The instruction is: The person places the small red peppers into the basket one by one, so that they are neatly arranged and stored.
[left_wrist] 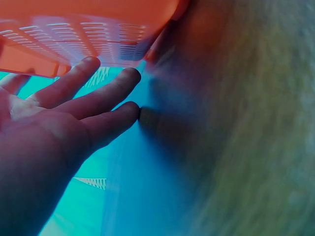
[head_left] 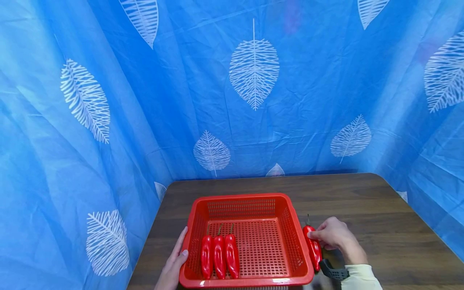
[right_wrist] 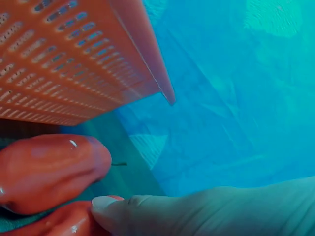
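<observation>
A red plastic basket [head_left: 253, 196] holds three long red chili peppers [head_left: 219, 257] lying side by side at its left, stems pointing away. Along the basket's left wall is my left hand [head_left: 172, 262], fingers extended, thumb at the rim. In the left wrist view its fingers [left_wrist: 101, 98] spread beneath the basket's slotted side. To the right of the basket, my right hand [head_left: 335, 235] pinches a red chili pepper [right_wrist: 69, 220], thumb on its upper side. Another red pepper [right_wrist: 54, 169] with a thin stem lies next to it, nearer the basket wall. The right fingertips are mostly hidden.
Everything stands on a dark wooden table [head_left: 384, 217] with rounded far corners. A blue curtain [head_left: 297, 100] with white leaf prints hangs behind it and along both sides. A black wrist strap [head_left: 335, 273] is around the right wrist, below a pale sleeve.
</observation>
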Demonstrator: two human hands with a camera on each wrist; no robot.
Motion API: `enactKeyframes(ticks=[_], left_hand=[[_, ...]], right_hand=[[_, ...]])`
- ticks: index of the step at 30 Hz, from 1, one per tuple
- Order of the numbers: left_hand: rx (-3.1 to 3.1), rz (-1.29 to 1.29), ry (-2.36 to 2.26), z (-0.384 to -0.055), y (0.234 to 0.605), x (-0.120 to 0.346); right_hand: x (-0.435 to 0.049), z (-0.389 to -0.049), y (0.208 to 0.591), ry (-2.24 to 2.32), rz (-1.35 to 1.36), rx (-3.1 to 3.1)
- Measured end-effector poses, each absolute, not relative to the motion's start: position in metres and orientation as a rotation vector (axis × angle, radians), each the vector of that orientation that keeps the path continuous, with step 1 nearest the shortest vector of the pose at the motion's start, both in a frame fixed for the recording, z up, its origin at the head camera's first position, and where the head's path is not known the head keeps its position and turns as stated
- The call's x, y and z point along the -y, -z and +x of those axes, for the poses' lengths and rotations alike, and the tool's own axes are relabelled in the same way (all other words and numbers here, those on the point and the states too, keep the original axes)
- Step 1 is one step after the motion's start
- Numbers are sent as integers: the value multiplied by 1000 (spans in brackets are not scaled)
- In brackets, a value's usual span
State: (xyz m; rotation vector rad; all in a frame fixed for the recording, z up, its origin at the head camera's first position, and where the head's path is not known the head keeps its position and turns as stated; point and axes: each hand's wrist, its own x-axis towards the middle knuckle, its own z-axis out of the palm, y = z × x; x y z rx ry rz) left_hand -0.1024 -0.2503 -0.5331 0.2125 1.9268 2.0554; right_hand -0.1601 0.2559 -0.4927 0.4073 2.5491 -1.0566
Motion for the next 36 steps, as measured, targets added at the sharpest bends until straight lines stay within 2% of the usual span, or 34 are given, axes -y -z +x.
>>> enactKeyframes(ticks=[9,15,30,36], left_hand=[[-1864,130,-2042,-102,531,251],[-1886,176,-2041,-101,531,251],[-1885,170,-2042,-100,530,251],[-1878,158,-2050,-100,531,250]], right_hand=[[-248,-163,494,1008,402,-2583],[-255,-161,497,1093,396,-2541],[-295,-152,487,1741,382,-2166],[-298,-150,481,1968,188,-1940]])
